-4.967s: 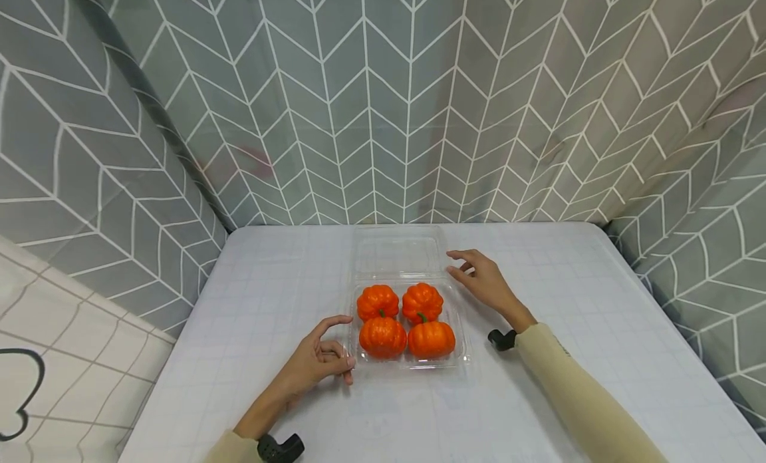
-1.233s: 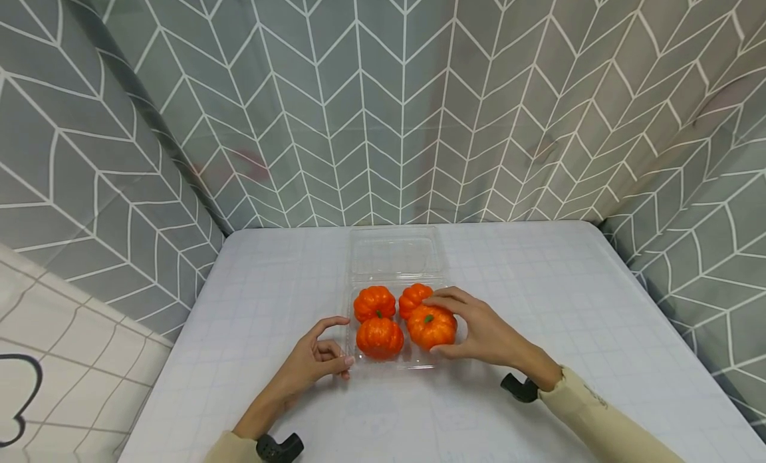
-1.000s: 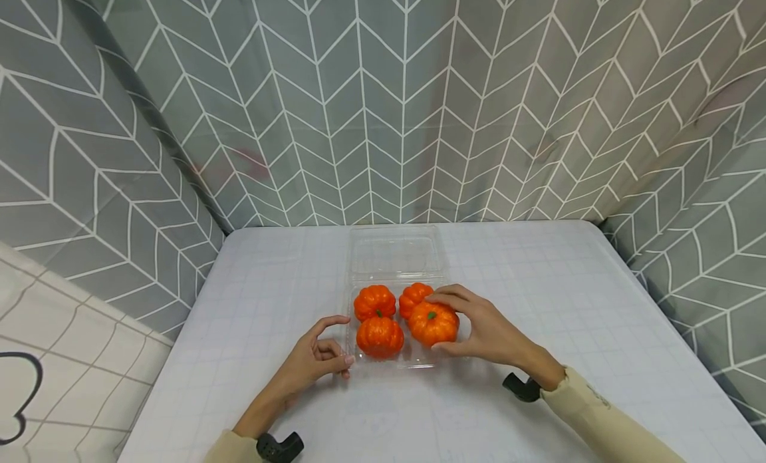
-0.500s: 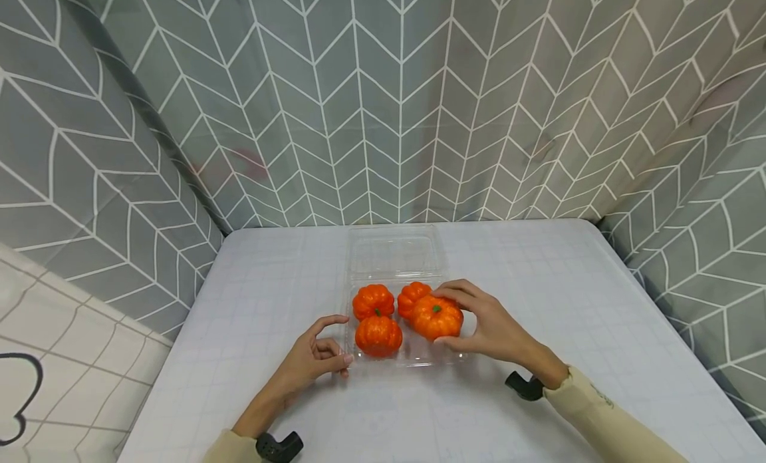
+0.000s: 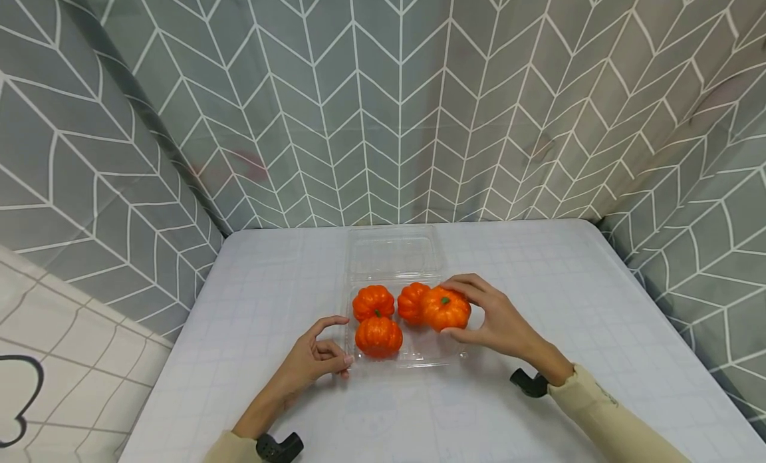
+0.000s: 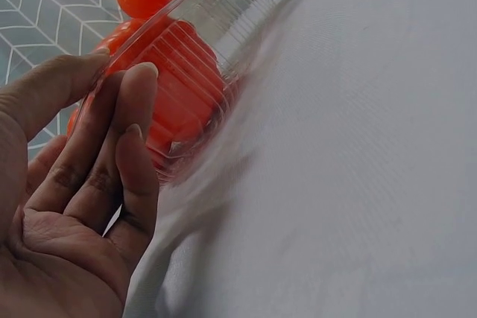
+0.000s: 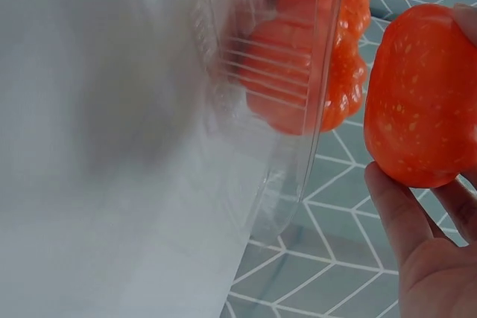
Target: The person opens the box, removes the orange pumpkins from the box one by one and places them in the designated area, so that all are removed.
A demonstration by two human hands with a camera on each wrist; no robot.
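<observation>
My right hand (image 5: pixel 503 323) grips a small orange pumpkin (image 5: pixel 445 308) with a green stem, thumb on the near side and fingers on the far side. In the right wrist view this pumpkin (image 7: pixel 421 98) is raised clear of the see-through plastic clamshell container (image 7: pixel 291 176). At the container's left edge, my left hand (image 5: pixel 311 356) holds the rim; the left wrist view has its fingertips (image 6: pixel 138 83) against the clear wall. Three more pumpkins sit inside: back left (image 5: pixel 374 303), front left (image 5: pixel 379 336) and back right (image 5: pixel 411 302), the last partly hidden by the held one.
The container's lid (image 5: pixel 391 251) lies folded back toward the table's far edge. A white cloth covers the table (image 5: pixel 287 270). Grey chevron-patterned curtains (image 5: pixel 383 117) stand behind and at both sides. Each wrist wears a black camera mount (image 5: pixel 529 383).
My right hand first came down to the front-right pumpkin, gripped it and lifted it from its place. Over the last second it has moved up and right with it. My left hand has stayed put.
</observation>
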